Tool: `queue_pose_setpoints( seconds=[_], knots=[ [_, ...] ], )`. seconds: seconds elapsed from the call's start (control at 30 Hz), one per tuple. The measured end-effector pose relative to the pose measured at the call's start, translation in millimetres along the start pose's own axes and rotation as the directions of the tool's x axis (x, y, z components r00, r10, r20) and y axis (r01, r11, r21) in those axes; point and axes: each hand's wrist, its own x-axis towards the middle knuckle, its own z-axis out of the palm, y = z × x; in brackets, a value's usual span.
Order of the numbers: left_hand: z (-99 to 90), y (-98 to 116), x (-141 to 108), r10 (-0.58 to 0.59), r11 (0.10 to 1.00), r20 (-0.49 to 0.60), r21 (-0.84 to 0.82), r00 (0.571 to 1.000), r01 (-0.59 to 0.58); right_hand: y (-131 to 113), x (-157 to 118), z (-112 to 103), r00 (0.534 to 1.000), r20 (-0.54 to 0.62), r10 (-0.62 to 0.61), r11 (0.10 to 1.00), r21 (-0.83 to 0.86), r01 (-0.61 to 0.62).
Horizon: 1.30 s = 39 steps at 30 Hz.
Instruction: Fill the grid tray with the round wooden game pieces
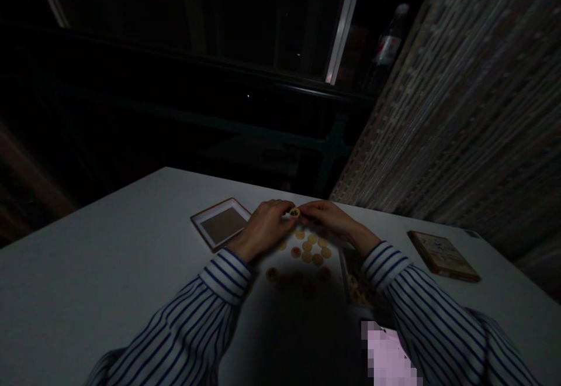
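My left hand point(266, 226) pinches a round wooden-looking disc point(294, 213) with a dark printed pattern between thumb and fingers. From the other side, the fingertips of my right hand point(329, 219) are closed at the disc's right edge. Below the hands, several pale plain discs point(307, 246) lie loosely grouped on the white table. One disc with a red mark point(295, 252) is among them. Nearer to me, a dark-patterned disc point(272, 274) and several others sit in shadow, their markings hard to make out.
An open shallow box part point(203, 233) lies left of my hands. Under my right forearm is a tray point(345, 278) of small pieces, partly hidden. A flat box point(443, 255) lies at right, a pixelated pink item point(390, 357) in front. Beyond stand a string curtain point(438, 99) and a bottle point(390, 47).
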Motion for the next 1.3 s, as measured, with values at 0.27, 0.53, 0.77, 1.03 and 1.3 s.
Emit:
queue_pose_setpoints(
  seconds=[0.27, 0.53, 0.77, 1.03, 1.3],
  knots=[
    [0.9, 5.2, -0.1, 0.043, 0.999, -0.007, 0.025, 0.999, -0.043, -2.2, -13.0, -7.1, 0.999, -0.035, -0.031, 0.998, -0.06, 0.029],
    [3.7, 9.0, -0.2, 0.113, 0.99, -0.041, 0.086, 0.993, -0.109, 1.0, -24.2, -15.6, 0.993, -0.113, -0.031, 0.998, 0.055, 0.037],
    [3.0, 17.5, -1.0, 0.154, 0.984, -0.037, 0.098, 0.987, -0.15, -2.3, -39.7, -24.2, 0.985, -0.174, 0.002, 0.993, 0.115, 0.018],
    [7.2, 24.6, -1.5, 0.185, 0.976, -0.02, 0.117, 0.983, -0.181, 2.3, -50.8, -27.7, 0.985, -0.168, -0.031, 0.986, 0.155, 0.058],
    [4.1, 33.2, -3.4, 0.197, 0.974, -0.001, 0.112, 0.98, -0.196, 3.7, -58.0, -22.1, 0.98, -0.185, -0.078, 0.992, 0.086, 0.095]
  ],
)
